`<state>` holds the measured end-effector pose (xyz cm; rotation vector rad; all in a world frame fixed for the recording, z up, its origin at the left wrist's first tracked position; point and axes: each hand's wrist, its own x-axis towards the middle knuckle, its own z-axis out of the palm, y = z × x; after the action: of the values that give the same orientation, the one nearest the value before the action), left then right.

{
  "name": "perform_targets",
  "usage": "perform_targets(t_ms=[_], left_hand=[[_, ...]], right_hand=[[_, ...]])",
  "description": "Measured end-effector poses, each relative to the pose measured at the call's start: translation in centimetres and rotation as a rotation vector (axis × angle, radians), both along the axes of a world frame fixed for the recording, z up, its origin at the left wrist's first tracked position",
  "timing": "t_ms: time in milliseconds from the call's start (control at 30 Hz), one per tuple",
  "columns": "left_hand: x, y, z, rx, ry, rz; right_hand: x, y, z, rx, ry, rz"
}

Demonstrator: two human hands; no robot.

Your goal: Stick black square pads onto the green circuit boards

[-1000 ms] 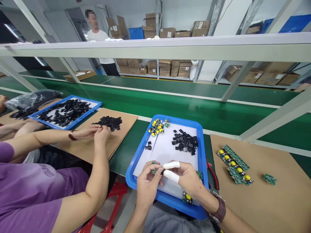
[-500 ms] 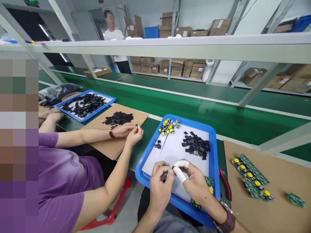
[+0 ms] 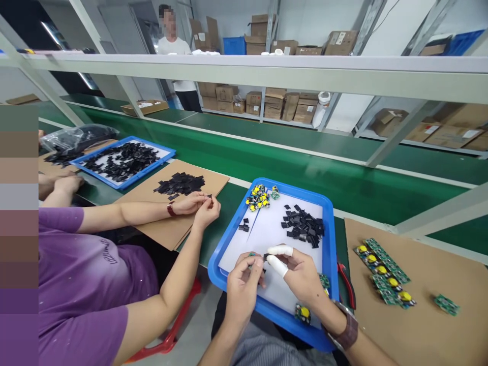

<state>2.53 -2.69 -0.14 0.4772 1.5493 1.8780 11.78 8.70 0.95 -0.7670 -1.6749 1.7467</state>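
Over the near part of a blue-rimmed tray [image 3: 328, 218], my left hand [image 3: 243, 284] is closed on a small green circuit board [image 3: 252, 255], mostly hidden by the fingers. My right hand [image 3: 299, 272], with white finger cots on thumb and forefinger, pinches a small black piece [image 3: 266, 257] close to that board. Whether the two touch I cannot tell. In the tray lie a pile of flat black pieces [image 3: 305, 226], a cluster of boards with yellow parts [image 3: 258, 197] and a few separate black pieces [image 3: 244, 225]. One yellow-topped board [image 3: 303, 313] lies below my right hand.
Right of the tray are red-handled pliers [image 3: 346, 287] and cardboard [image 3: 375, 335] bearing strips of circuit boards [image 3: 385, 269]. At left, a co-worker in a purple shirt [image 3: 91, 264] handles a small piece beside another black pile [image 3: 180, 184]. A shelf beam [image 3: 244, 71] crosses ahead.
The whole view has shifted slightly. My hands stay together over the tray, with the black piece now showing more clearly at my right fingertips. Both grips are kept.
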Motion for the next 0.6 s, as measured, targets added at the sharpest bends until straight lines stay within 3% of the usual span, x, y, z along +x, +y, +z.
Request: perform_targets(t_ms=[267,600], left_hand=[[-0.9,-1.4,-0.6,-0.009,-0.011,-0.058],[-0.9,-1.3,-0.7,0.091,-0.091,0.002]], right_hand=[[0.2,0.8,0.1,0.088,-0.032,-0.006],[0.2,0.6,-0.5,0.114,-0.068,0.015]])
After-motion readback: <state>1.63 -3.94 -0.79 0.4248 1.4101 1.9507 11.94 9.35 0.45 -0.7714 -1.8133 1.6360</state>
